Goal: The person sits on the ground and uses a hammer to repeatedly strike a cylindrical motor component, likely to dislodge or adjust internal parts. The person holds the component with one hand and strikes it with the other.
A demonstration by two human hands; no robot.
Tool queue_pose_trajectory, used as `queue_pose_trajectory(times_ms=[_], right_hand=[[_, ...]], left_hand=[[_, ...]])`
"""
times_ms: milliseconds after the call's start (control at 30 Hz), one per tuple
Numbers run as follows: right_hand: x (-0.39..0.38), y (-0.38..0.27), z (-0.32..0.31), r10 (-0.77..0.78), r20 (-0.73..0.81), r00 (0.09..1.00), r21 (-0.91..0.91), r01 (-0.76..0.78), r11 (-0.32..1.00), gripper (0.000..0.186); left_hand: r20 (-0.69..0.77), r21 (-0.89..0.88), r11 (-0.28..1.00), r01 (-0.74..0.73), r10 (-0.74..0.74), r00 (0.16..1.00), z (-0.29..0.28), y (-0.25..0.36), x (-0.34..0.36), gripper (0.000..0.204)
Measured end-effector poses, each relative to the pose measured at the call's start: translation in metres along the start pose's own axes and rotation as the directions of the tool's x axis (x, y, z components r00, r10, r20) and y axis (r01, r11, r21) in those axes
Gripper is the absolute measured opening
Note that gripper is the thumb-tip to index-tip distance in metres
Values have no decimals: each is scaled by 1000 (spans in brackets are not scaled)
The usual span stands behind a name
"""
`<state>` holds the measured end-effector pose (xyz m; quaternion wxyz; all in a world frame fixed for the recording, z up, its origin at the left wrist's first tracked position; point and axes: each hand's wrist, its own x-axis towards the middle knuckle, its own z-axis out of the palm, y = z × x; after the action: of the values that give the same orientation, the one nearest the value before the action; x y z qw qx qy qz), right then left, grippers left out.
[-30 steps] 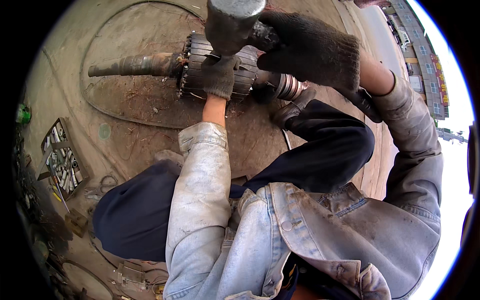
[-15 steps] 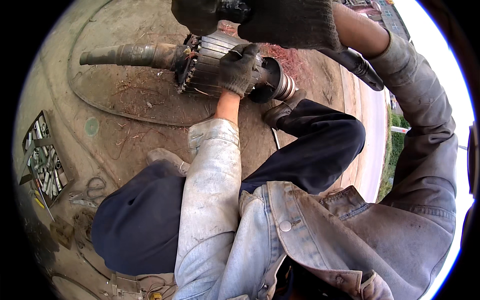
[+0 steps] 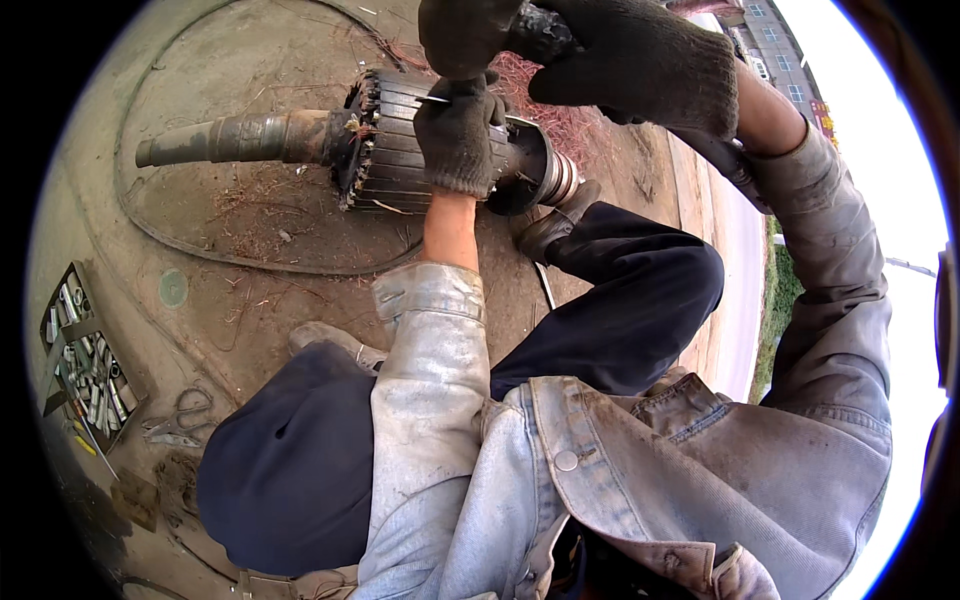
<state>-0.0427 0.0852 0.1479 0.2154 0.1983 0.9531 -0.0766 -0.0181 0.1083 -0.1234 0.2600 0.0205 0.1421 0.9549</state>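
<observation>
A motor rotor with a slotted dark body lies on the ground, its stepped shaft pointing left and ringed parts at its right end. My left hand, in a dark knit glove, is closed at the rotor's right part. A thin metal chisel-like tool pokes out of that fist; most of it is hidden. Raised close to the camera, my gloved right hand grips a hammer. The dark hammer head hangs above my left hand in view, and its handle runs back under my right forearm.
Reddish wire scraps litter the ground behind the rotor. A cable loops around its left side. At far left sits a metal toolbox of sockets, with scissors and pliers nearby. My shoe is beside the rotor's right end.
My right hand and the hammer have shifted right and slightly down in view. My left hand stays on the rotor, with the tool's tip now showing more plainly. The whole view has shifted a little.
</observation>
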Motion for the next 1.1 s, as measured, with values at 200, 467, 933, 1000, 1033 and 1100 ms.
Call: queue_pose_trajectory(times_ms=[200,467,933,1000,1033,1100], right_hand=[[-28,124,5,15,170,985,311,-68,948,45],[-47,141,36,74,234,969,380,-161,911,45],[19,46,64,-173,218,961,-636,274,721,32],[27,40,69,-252,225,941,-545,336,768,31],[29,39,70,-323,174,930,-493,367,789,31],[18,26,53,-443,55,895,-399,427,812,31]], left_hand=[[-41,256,967,2,8,999,-4,3,3,25],[-7,521,854,-13,19,1000,-11,-2,-14,21],[26,444,896,-19,9,1000,-46,-28,-19,15],[-15,358,934,10,-5,1000,-51,-21,-29,15],[-23,379,925,31,-24,999,-55,-15,-29,15],[-30,410,909,69,-63,998,-38,5,-26,16]])
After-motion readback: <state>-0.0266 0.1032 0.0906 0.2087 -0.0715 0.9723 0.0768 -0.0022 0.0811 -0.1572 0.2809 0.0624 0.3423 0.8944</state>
